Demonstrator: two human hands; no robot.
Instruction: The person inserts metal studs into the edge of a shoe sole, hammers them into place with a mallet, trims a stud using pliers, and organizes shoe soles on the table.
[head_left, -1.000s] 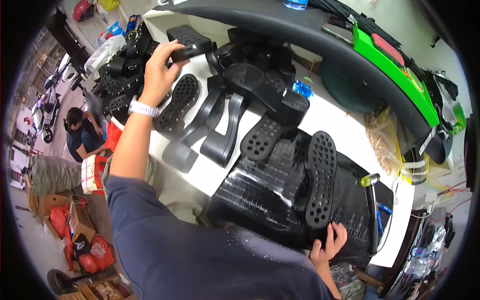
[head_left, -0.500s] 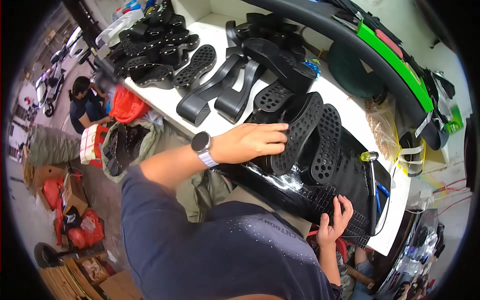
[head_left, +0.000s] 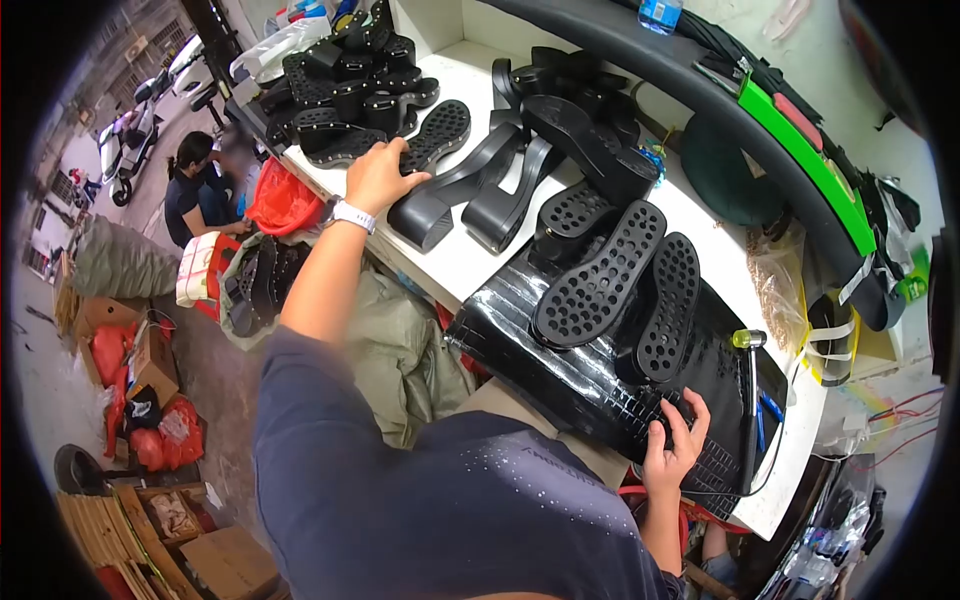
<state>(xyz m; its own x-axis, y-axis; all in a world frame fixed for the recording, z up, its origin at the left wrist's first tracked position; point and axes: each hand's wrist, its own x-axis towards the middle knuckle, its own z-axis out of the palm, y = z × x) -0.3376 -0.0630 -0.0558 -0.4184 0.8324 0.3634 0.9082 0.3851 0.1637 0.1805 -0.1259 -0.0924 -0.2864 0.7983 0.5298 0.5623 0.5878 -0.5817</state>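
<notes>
My left hand (head_left: 380, 178), with a watch on its wrist, is at the near end of a black shoe sole (head_left: 440, 135) dotted with round holes. Its thumb and fingers lie around that end; the fingertips are partly hidden. Fingers apart, my right hand (head_left: 677, 445) rests on the near edge of a glossy black textured pad (head_left: 560, 330) and holds nothing. Upon that pad lie a large holed sole (head_left: 602, 275) and a narrower one (head_left: 668, 310), undersides up. Between the hands stand black wedge-heeled soles (head_left: 455, 185).
Studded black soles (head_left: 350, 85) are heaped at the back left of the white table (head_left: 435, 275). A hammer (head_left: 750, 400) and blue pens (head_left: 765, 415) lie at the right. Beyond the table's left edge are a red bag (head_left: 285, 200) and a crouching person (head_left: 195, 195).
My left hand has left the large holed sole on the pad and moved left and away to the sole near the studded heap. My right hand has stayed at the pad's edge. The view has shifted slightly.
</notes>
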